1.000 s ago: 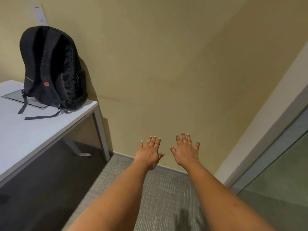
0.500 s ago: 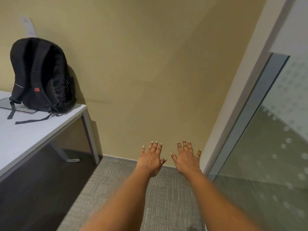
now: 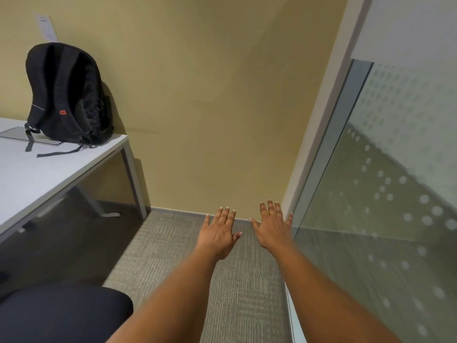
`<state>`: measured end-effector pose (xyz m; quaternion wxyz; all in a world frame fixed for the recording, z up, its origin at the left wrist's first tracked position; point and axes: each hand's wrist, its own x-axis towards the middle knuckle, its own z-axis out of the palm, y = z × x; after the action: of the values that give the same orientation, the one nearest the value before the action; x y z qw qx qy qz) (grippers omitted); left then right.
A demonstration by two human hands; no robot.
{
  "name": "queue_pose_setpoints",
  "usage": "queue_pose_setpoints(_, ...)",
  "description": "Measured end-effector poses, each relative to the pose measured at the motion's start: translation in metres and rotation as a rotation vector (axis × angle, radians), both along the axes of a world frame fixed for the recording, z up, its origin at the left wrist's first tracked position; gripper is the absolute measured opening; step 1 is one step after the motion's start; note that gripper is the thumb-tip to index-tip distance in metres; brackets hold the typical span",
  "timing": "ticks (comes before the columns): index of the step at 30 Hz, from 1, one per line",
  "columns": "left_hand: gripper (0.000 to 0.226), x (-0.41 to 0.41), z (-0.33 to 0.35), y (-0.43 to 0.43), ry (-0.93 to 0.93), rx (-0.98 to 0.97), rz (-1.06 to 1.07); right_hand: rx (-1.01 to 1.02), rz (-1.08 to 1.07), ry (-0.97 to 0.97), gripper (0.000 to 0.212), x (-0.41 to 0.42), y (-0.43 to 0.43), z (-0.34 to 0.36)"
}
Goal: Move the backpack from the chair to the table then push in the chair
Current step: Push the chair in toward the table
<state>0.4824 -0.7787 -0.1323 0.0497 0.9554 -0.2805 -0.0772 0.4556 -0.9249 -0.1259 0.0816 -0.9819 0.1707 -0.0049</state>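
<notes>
A black backpack (image 3: 66,95) stands upright on the far right corner of the white table (image 3: 37,174), leaning against the beige wall, its straps trailing on the tabletop. The dark seat of the chair (image 3: 61,315) shows at the lower left, in front of the table. My left hand (image 3: 220,231) and my right hand (image 3: 272,225) are stretched out side by side over the grey carpet, palms down, fingers spread, holding nothing. Both are well to the right of the table and the chair.
A glass partition with frosted dots (image 3: 383,194) and its pale frame (image 3: 321,115) close off the right side. The beige wall (image 3: 210,95) stands straight ahead. A table leg (image 3: 134,179) reaches down to the carpet strip (image 3: 197,256).
The view has dropped and pulled back, bringing the chair seat into the lower left corner. Both hands stay open and outstretched, lower in the view and further apart.
</notes>
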Motion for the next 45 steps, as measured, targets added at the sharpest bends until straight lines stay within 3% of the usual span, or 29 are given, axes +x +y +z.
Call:
queue_pose_setpoints(14, 0.064, -0.106, -0.001, 0.053, 0.0, -0.001, -0.068, -0.003, -0.076, -0.019, 0.064, -0.12, 0.054, -0.008)
queue_pose_setpoints(29, 0.064, -0.202, -0.002, 0.163, 0.0, 0.008, -0.176, 0.011, -0.159, -0.012, 0.063, -0.229, 0.175, -0.01)
queue_pose_setpoints(45, 0.066, -0.283, 0.013, 0.209, -0.072, 0.01, -0.194, -0.012, -0.166, -0.045, 0.064, -0.32, 0.22, 0.008)
